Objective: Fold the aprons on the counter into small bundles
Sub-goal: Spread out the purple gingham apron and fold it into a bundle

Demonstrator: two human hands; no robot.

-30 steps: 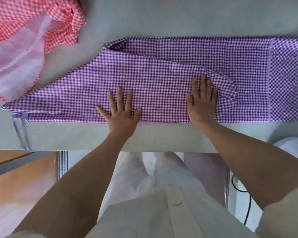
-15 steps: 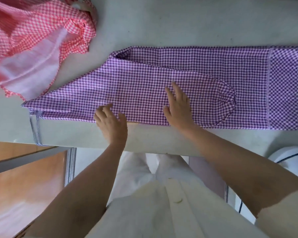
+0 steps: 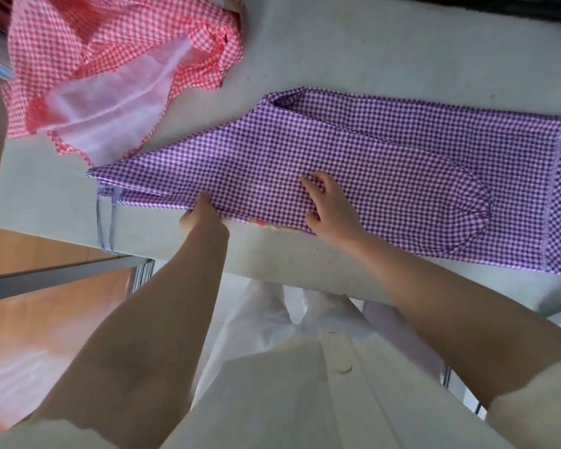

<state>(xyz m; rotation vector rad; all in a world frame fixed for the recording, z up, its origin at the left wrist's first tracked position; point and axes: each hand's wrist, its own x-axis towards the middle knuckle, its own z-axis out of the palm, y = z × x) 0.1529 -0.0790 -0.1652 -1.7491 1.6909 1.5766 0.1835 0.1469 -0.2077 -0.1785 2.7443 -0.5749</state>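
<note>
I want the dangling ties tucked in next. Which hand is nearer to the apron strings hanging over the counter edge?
Left. The left hand grips the purple gingham apron at its near edge, just right of the strings; the right hand rests on the cloth farther right.

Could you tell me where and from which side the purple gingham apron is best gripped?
Grip the purple gingham apron along its near long edge, coming from the front of the counter. It lies flat as a long band, and that edge sits at the counter's rim, where the left hand pinches it, so fingers should slip under easily.
</note>
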